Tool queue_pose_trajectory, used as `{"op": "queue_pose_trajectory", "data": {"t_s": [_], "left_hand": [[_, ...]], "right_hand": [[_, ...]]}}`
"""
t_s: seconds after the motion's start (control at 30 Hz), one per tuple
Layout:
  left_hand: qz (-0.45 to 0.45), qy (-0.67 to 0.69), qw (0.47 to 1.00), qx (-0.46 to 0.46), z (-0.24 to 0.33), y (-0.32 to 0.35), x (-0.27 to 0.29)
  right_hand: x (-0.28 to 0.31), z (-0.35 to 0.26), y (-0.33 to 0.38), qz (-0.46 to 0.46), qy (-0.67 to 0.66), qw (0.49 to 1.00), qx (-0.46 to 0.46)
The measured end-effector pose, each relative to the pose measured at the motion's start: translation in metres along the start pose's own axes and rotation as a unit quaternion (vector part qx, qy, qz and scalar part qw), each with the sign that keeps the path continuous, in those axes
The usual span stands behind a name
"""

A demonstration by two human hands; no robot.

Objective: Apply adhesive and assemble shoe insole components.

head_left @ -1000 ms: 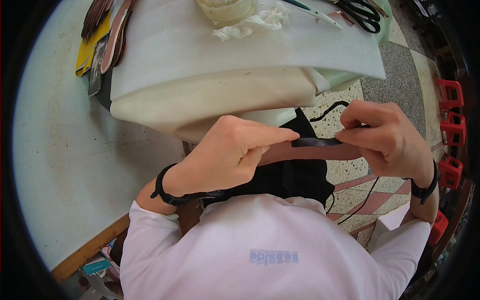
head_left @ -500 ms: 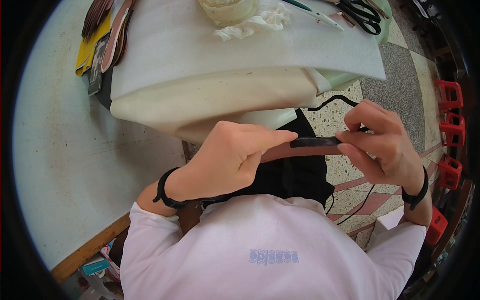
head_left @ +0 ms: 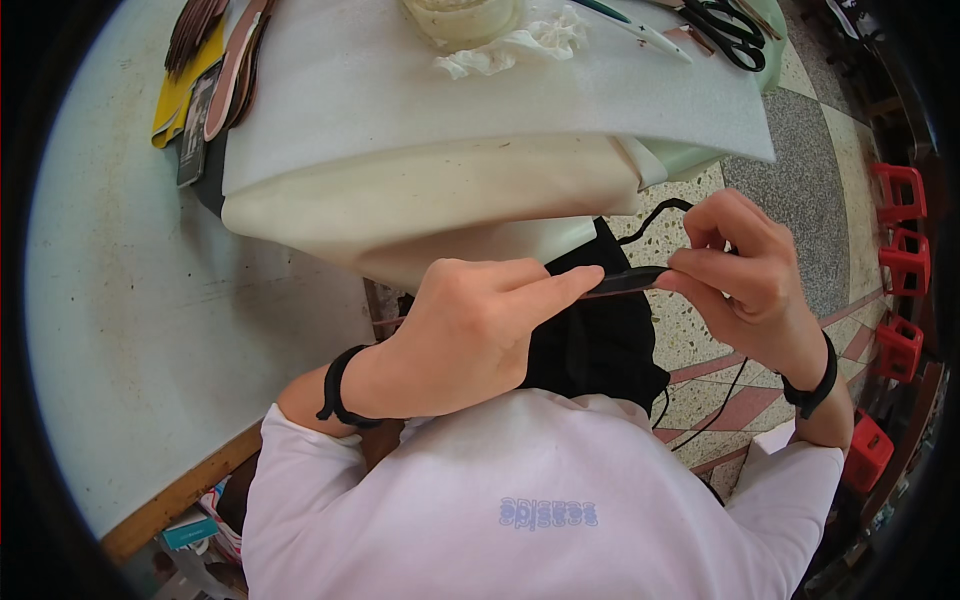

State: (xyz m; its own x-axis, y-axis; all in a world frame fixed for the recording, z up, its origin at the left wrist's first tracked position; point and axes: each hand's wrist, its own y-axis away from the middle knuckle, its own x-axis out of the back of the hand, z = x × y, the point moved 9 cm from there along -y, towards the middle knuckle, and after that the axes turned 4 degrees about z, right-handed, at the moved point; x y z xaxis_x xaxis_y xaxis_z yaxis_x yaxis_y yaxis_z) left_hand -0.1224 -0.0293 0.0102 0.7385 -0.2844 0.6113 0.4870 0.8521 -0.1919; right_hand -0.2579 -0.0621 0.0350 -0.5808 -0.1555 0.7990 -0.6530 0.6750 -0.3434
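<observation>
Left hand [head_left: 470, 325]: fingers closed on black strip [head_left: 626, 284], left end. Right hand [head_left: 738, 275]: fingers pinching right end. Scissors [head_left: 733, 45] far right.

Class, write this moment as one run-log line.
left hand: touching black strip | right hand: pinching black strip | around: scissors, crumpled white tissue, red stools

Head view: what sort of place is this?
Likely a small craft workshop, maybe for leather-like goods: black-handled scissors, a bundle of brown strips, and a dark strip held between the left hand and right hand.
</observation>
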Motion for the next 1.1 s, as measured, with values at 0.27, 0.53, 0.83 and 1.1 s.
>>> {"op": "queue_pose_trajectory", "data": {"t_s": [0.27, 0.53, 0.83, 1.1], "left_hand": [[0.011, -0.019, 1.000, -0.005, 0.003, -0.002, 0.003], [0.000, -0.007, 1.000, 0.012, 0.003, -0.005, -0.001], [-0.103, 0.072, 0.988, 0.095, -0.003, -0.020, -0.020], [0.080, -0.060, 0.991, -0.084, 0.019, -0.025, -0.033]], "right_hand": [[-0.003, -0.005, 0.000, 0.026, -0.009, 0.999, 0.032], [-0.004, -0.004, 0.001, 0.011, -0.016, 0.998, 0.051], [-0.009, -0.004, -0.001, -0.062, -0.043, 0.996, 0.054], [-0.012, -0.021, -0.006, -0.070, 0.005, 0.992, 0.109]]}}
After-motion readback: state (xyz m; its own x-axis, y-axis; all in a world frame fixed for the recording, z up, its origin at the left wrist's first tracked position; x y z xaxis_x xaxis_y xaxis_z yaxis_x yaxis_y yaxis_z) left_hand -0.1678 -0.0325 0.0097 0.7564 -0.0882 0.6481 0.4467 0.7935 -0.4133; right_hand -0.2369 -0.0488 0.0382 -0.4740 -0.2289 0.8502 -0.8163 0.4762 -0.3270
